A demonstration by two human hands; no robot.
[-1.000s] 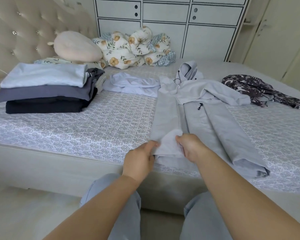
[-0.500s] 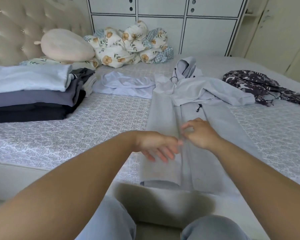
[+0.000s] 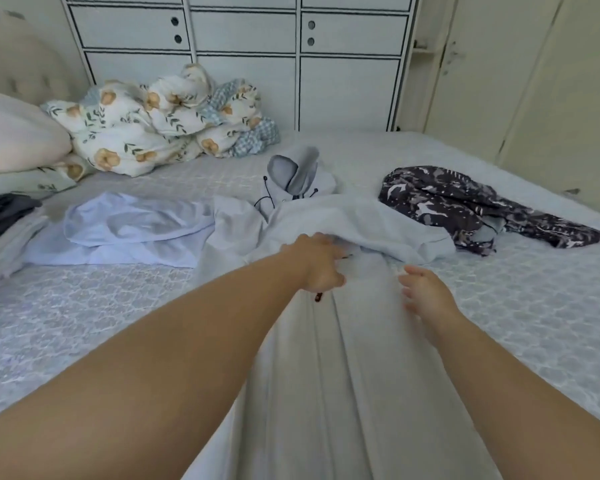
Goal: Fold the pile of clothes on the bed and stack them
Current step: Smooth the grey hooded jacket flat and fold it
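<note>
Grey hooded jacket (image 3: pixel 354 358): laid flat on the bed, long axis running from the near edge away toward the cabinets; hem nearest the camera, hood (image 3: pixel 293 171) at the far end; one sleeve folded across the chest toward the right.
Right hand (image 3: pixel 426 294): resting on the right half of the jacket front, fingers straight and slightly spread, holding nothing.
Left hand (image 3: pixel 321 268): lying on the jacket centre just below the folded sleeve, fingers bent downward onto the cloth; whether pinching it, cannot tell; small dark zip pull (image 3: pixel 317 297) showing just under the hand.
Bed (image 3: pixel 84 306): patterned pale cover.
Pale blue garment (image 3: pixel 132 230): crumpled, just left of the jacket's shoulder.
Dark patterned garment (image 3: pixel 475 206): unfolded, right of the hood, apart from the jacket.
Folded stack (image 3: pixel 4 230): at the left edge, only partly in view.
Floral quilt (image 3: pixel 160 119): bunched at the far left, beside a pale pillow (image 3: pixel 14 133).
White cabinets (image 3: pixel 243 64): behind the bed.
</note>
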